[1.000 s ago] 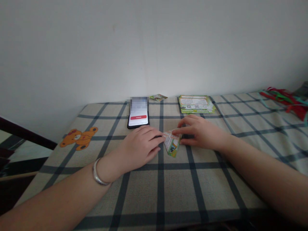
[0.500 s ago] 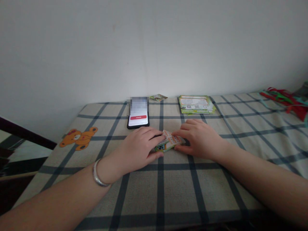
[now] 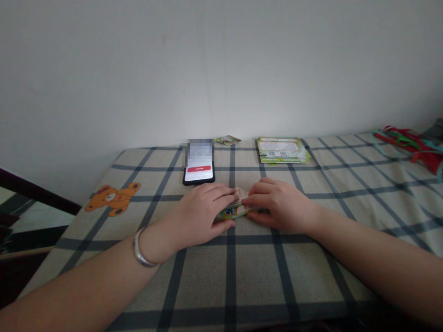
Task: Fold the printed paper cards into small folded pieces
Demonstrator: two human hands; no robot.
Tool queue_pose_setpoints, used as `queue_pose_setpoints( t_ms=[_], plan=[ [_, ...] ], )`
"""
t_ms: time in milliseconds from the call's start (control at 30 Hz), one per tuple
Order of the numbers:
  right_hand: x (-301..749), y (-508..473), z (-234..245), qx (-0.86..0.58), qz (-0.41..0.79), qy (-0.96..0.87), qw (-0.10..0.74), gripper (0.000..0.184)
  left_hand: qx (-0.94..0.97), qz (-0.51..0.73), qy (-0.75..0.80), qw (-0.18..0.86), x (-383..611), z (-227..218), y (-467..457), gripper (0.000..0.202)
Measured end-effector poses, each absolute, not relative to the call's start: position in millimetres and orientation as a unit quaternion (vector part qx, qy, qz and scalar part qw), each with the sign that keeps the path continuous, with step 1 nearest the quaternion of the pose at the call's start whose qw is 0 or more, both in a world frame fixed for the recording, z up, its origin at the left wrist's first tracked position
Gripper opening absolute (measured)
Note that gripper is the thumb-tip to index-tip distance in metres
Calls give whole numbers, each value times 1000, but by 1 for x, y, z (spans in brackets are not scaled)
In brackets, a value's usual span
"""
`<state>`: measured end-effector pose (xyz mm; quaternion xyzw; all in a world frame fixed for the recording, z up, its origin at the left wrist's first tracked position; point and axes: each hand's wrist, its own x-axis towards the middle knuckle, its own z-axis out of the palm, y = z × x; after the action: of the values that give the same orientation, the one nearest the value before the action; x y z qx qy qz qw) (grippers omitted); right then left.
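Note:
A small folded piece of printed paper (image 3: 238, 208), green and white with orange lettering, lies on the checked cloth between my hands. My left hand (image 3: 206, 210), with a silver bangle at the wrist, has its fingers over the paper's left end and the thumb along the near side. From the right, my right hand (image 3: 277, 203) pinches the other end between thumb and fingers. Both ends of the paper are hidden under my fingers.
Behind my left hand a phone (image 3: 199, 168) with a lit screen lies on the cloth. By the wall are a small folded paper piece (image 3: 229, 139) and a stack of green printed sheets (image 3: 283, 151). A bear picture (image 3: 113, 198) is at left, red and green straps (image 3: 411, 145) at right.
My right hand has shifted slightly left and nearer to me, covering more of the paper's right end. My left hand has barely moved.

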<state>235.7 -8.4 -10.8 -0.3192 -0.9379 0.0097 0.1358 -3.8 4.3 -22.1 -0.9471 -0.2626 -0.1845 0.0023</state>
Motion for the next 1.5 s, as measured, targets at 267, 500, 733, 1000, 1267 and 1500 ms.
queue_pose_setpoints(
  t_ms=[267, 500, 733, 1000, 1267, 1500],
  plan=[
    [233, -12, -14, -319, -41, -939, 123, 15, -949, -171, -263, -22, -3, -21, 6, 41],
    [231, -12, -13, -315, -37, -939, 132, 17, -944, -186, -272, -19, -2, -22, 6, 35],
    [237, -11, -10, -317, 34, -940, 118, 16, -936, -203, -282, -60, -1, -19, 5, 22],
    [239, -11, -9, -327, 67, -935, 122, 12, -932, -216, -281, -70, -1, -20, 5, 14],
    [239, -11, -7, -339, 81, -930, 112, 16, -941, -204, -268, -20, -1, -21, 5, 18],
    [235, -11, -11, -340, 40, -933, 111, 19, -947, -195, -252, 29, 0, -21, 5, 22]
  ],
)
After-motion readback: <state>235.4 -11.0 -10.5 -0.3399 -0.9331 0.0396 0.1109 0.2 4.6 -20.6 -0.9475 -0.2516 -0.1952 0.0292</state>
